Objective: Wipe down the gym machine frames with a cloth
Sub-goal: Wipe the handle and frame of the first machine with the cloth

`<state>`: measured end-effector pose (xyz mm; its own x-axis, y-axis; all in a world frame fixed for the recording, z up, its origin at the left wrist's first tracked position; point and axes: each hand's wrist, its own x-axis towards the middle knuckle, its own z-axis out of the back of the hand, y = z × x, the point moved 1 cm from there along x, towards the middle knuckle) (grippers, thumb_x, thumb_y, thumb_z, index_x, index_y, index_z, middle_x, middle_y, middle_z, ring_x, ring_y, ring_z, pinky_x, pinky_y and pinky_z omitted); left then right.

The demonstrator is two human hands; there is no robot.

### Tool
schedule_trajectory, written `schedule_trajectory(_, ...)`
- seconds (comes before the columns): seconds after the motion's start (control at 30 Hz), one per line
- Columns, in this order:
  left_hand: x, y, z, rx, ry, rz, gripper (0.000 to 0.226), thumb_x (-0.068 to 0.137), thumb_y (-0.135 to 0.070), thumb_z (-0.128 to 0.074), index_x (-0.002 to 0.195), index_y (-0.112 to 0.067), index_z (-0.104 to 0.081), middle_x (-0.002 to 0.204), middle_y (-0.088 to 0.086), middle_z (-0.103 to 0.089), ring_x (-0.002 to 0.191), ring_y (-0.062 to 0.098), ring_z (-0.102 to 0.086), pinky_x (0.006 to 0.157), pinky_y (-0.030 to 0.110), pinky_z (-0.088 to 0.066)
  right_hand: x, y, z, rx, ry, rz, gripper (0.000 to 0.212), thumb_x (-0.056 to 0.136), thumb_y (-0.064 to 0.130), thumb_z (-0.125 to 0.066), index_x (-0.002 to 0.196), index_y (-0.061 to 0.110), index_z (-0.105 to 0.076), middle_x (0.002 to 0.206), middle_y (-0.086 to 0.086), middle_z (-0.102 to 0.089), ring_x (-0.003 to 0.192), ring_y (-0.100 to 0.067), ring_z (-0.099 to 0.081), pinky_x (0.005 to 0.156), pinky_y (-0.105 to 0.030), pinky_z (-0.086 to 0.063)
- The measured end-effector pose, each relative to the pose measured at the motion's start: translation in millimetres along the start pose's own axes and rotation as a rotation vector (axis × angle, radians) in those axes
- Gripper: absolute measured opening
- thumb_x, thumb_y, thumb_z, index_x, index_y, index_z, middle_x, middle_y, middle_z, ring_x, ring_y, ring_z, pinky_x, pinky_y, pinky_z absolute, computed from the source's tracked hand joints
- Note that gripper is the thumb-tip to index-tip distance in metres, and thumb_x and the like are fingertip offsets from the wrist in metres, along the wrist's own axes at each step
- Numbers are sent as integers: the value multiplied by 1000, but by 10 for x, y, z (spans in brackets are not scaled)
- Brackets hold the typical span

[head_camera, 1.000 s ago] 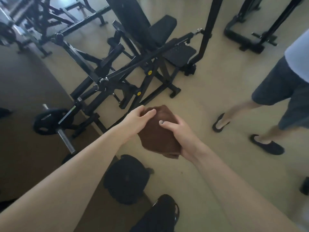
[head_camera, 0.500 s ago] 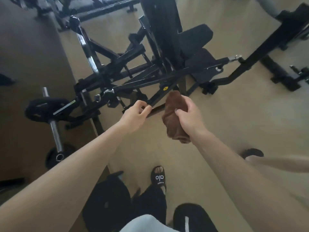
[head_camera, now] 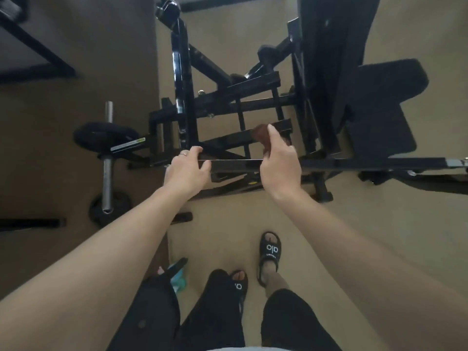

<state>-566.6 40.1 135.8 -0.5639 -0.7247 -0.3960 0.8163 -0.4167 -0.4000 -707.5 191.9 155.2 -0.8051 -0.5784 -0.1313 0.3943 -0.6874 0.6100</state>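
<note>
A black gym machine frame [head_camera: 235, 102] stands in front of me, seen from above. Its long black lever bar [head_camera: 367, 163] runs left to right just below my hands. My left hand [head_camera: 187, 168] grips the left end of this bar. My right hand [head_camera: 279, 160] holds a bunched brown cloth [head_camera: 262, 135] and rests on the same bar further right. Most of the cloth is hidden behind my fingers.
A weight plate [head_camera: 103, 135] sits on a steel sleeve [head_camera: 107, 178] at the left. The black seat pad [head_camera: 379, 102] lies at the right. My sandalled feet [head_camera: 269, 252] stand on the tan floor. Dark matting [head_camera: 63, 148] covers the left side.
I have stepped up to the machine and the view now looks straight down. Both hands moved forward onto the lever bar; my left hand went from free to gripping it.
</note>
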Motion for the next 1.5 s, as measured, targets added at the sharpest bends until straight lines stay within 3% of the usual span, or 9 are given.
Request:
schedule_trajectory(0.17,447,241,-93,37,-72,154,50,106,-40,-43,152,-20,-38,151,12,-46,136,32,-43,110,47,-37,200,235,-894,-89,281,133,65,103,8,-52,162,24,-27,153,-9,-49,129,-32,-47,108,-46,-47)
schedule_trajectory(0.33,818,501,-245,-96,-1,246,49,108,-41,-36,151,-19,-38,150,12,-46,134,32,-46,107,46,-38,286,449,-1392,-103,418,44,76,96,41,-60,160,18,-26,156,-8,-40,136,-33,-33,115,-44,-28)
schedule_trajectory(0.47,939,556,-381,-49,35,242,46,109,-41,-26,139,-17,-51,136,9,-58,119,30,-57,98,40,-39,308,558,-1363,-289,528,293,71,93,38,-64,152,12,-35,147,-7,-47,130,-27,-37,113,-37,-26)
schedule_trajectory(0.63,971,625,-489,21,-134,219,50,109,-39,-23,109,-16,-68,119,6,-63,87,25,-58,82,39,-44,601,476,-1406,-675,492,599,57,90,45,-69,139,22,-52,136,-2,-60,134,-29,-44,122,-48,-20)
schedule_trajectory(0.7,991,634,-499,35,-155,236,52,108,-42,-25,106,-17,-70,117,3,-63,79,20,-51,75,35,-40,694,435,-1509,-617,597,569,64,91,48,-68,145,23,-44,141,-4,-54,129,-27,-52,117,-48,-33)
schedule_trajectory(0.77,1007,613,-514,29,-192,276,51,108,-42,-28,104,-16,-73,111,1,-66,76,18,-47,74,34,-39,719,408,-1629,-566,627,530,66,93,51,-66,146,22,-40,134,-5,-55,114,-24,-60,96,-40,-53)
schedule_trajectory(0.97,1013,541,-568,55,-286,283,49,107,-33,-32,86,-10,-71,87,5,-67,68,20,-46,73,34,-37,711,161,-1744,-458,415,608,47,84,52,-75,117,23,-59,96,3,-70,76,-17,-65,63,-34,-59)
schedule_trajectory(1.33,985,538,-618,44,-384,245,52,107,-35,-36,77,-8,-69,68,3,-62,60,15,-47,66,29,-38,869,-905,-680,-615,437,473,55,79,50,-81,120,19,-62,100,0,-70,85,-19,-66,74,-31,-51)
schedule_trajectory(1.5,987,556,-644,52,-414,225,56,106,-37,-30,76,-8,-68,68,6,-64,60,15,-45,63,28,-41,878,-446,-971,-563,555,534,54,85,45,-75,128,19,-55,112,-2,-67,96,-24,-66,76,-35,-54)
